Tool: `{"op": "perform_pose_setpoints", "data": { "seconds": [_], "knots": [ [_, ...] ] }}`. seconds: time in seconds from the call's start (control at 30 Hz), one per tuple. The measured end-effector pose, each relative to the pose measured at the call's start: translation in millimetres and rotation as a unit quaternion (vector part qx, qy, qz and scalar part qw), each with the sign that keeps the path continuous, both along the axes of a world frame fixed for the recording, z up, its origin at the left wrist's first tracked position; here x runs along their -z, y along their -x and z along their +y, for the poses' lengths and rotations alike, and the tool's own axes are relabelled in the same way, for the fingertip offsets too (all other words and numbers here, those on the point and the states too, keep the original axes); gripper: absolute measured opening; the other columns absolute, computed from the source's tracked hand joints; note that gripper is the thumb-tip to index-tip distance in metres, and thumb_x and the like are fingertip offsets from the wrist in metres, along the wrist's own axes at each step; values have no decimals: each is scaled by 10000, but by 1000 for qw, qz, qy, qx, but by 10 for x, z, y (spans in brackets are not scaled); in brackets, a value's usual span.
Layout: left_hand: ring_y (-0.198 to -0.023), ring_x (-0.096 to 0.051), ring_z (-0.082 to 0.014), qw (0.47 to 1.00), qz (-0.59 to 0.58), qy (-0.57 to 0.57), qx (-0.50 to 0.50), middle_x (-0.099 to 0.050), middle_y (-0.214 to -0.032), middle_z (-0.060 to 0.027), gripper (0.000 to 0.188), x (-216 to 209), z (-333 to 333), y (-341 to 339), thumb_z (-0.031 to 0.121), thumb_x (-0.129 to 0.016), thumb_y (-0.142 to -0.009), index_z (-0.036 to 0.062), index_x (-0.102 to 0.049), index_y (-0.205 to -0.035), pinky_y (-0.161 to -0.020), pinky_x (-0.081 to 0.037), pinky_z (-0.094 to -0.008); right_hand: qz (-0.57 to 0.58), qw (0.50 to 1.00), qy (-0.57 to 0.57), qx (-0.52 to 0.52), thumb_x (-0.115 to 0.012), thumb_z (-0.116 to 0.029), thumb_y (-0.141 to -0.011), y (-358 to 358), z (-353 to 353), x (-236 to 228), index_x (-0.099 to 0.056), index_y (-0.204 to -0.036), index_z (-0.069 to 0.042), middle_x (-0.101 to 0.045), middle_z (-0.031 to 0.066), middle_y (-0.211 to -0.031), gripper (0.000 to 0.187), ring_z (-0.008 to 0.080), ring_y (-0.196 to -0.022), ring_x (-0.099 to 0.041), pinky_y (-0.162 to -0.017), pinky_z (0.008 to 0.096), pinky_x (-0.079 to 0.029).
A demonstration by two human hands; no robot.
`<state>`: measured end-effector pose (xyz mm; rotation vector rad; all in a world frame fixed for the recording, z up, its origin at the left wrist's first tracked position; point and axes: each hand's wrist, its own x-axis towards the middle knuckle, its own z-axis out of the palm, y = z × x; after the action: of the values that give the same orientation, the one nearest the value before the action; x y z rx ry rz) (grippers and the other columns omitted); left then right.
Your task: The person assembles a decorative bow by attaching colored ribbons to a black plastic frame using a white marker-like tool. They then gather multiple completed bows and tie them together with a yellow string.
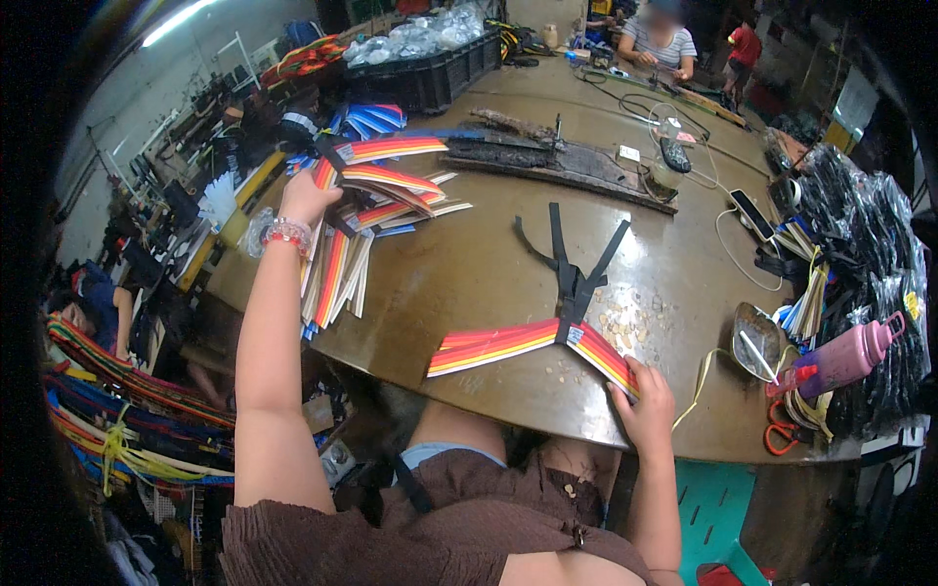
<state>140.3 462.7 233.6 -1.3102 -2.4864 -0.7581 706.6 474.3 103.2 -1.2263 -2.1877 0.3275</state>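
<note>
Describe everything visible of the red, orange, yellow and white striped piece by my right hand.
The striped red, orange, yellow and white piece has two flat wings, the left one's layered strips slightly fanned, meeting at a black band with a small pale label. Black straps, fabric-looking, splay beyond it. It lies on the glossy brown table, wings angled toward you; the right hand grips the right wing's end.

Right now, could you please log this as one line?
left hand: touching striped strap pile | right hand: gripping front striped strap at one end
</note>
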Motion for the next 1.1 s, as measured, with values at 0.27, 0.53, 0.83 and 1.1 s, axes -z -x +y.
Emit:
{"op": "perform_pose_setpoints", "data": {
  "seconds": [0.27,0.53,0.83,1.1],
  "knots": [
    [-1039,-559,-410,985,74,45,-149,-520,-1160,-247,486,970,-161,-343,235,-797,-671,13,-561,-1033,-852,-502,-443,-6,1000,-10,5,-726,-177,-730,24,-28,11,-591,-1141,-46,-580,143,-902,452,319,-836,-583,-736,398,-473],
    [-1064,-522,-342,971,164,27,-171,-474,-1189,-132,505,1178,-83,-353,204,-794,-657,4,-548,-1050,-827,-515,-433,-38,999,-11,22,-721,-200,-732,4,-16,52,-588,-1131,-66,-583,132,-905,441,313,-861,-581,-743,396,-477],
    [-924,-631,-367,994,-30,79,-75,-639,-969,-262,494,753,74,-396,283,-747,-698,-44,-567,-1023,-822,-504,-431,-45,998,-44,12,-778,-242,-693,98,-54,-442,-603,-1122,-70,-585,120,-977,495,305,-928,-580,-787,395,-469],
    [-924,-619,-234,934,-161,-168,271,-636,-1025,-179,627,-345,5,-1332,280,-788,-690,-84,-519,-1123,-849,-473,-345,33,933,-285,-219,-777,-185,-690,903,-68,-2120,-576,-1185,-71,-584,116,-1078,546,302,-1021,-555,-903,408,-436]
  ]
}}
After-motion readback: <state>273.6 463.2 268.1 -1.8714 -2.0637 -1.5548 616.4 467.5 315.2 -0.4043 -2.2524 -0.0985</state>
